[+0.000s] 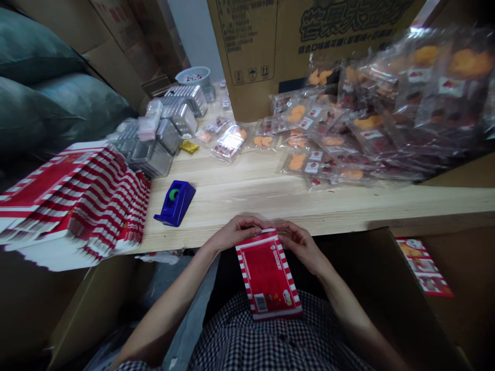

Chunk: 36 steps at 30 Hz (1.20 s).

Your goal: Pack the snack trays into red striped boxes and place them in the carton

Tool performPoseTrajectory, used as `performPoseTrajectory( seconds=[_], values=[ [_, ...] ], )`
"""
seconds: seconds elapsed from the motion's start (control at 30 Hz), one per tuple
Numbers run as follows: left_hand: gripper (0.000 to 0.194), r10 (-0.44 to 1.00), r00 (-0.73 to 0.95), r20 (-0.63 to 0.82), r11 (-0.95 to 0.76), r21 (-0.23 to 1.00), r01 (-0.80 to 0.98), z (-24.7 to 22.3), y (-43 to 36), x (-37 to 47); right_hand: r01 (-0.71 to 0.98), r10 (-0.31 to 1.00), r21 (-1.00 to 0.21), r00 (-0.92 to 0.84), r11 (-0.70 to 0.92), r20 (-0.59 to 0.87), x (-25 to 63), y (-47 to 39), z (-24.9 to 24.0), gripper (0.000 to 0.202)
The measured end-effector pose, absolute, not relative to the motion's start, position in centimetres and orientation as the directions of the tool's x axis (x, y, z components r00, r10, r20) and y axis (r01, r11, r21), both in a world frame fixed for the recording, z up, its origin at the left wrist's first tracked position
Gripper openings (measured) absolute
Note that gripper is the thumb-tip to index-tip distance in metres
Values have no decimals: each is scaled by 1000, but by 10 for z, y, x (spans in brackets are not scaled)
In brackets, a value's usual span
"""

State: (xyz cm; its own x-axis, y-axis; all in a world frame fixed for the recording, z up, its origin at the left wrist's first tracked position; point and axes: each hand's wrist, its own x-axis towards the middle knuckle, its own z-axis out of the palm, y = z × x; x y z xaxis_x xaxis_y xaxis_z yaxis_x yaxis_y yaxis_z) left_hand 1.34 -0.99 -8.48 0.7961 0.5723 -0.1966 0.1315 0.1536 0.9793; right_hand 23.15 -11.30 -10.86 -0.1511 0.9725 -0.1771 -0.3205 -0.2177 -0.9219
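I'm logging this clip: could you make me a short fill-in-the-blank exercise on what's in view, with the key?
1. The left grip and right grip are at the far edge of a packet with white and ____ stripes.
2. Inside the blue tape dispenser on the table, a round part coloured ____ shows.
3. The packet's barcode is at the end ____ to the person's body (nearer or farther).
4. The striped stack lies on the person's ____ side.

Missing words: red; green; nearer; left.

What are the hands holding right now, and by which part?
A red-and-white packet, by its far end: left hand and right hand at its two far corners.
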Motion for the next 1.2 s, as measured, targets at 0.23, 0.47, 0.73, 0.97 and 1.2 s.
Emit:
performPoseTrajectory(
  seconds=[0.23,0.47,0.73,0.97,1.2],
  values=[
    [27,534,805,-259,146,966,214,-79,-6,22,-293,972,-929,-131,-226,-195,231,-110,-106,25],
    [25,550,781,-295,166,956,243,-77,0,35,-290,976,-937,-149,-195,-157,230,-108,-107,23],
    [23,581,759,-292,165,956,242,-91,1,32,-292,977,-937,-148,-193,-155,227,-107,-106,30],
    [21,629,725,-281,103,954,280,-97,-3,35,-294,979,-940,-152,-175,-135,225,-108,-106,27],
    [21,483,854,-194,-122,951,285,-84,2,33,-240,981,-955,-132,-174,-145,234,-111,-110,23]
  ],
)
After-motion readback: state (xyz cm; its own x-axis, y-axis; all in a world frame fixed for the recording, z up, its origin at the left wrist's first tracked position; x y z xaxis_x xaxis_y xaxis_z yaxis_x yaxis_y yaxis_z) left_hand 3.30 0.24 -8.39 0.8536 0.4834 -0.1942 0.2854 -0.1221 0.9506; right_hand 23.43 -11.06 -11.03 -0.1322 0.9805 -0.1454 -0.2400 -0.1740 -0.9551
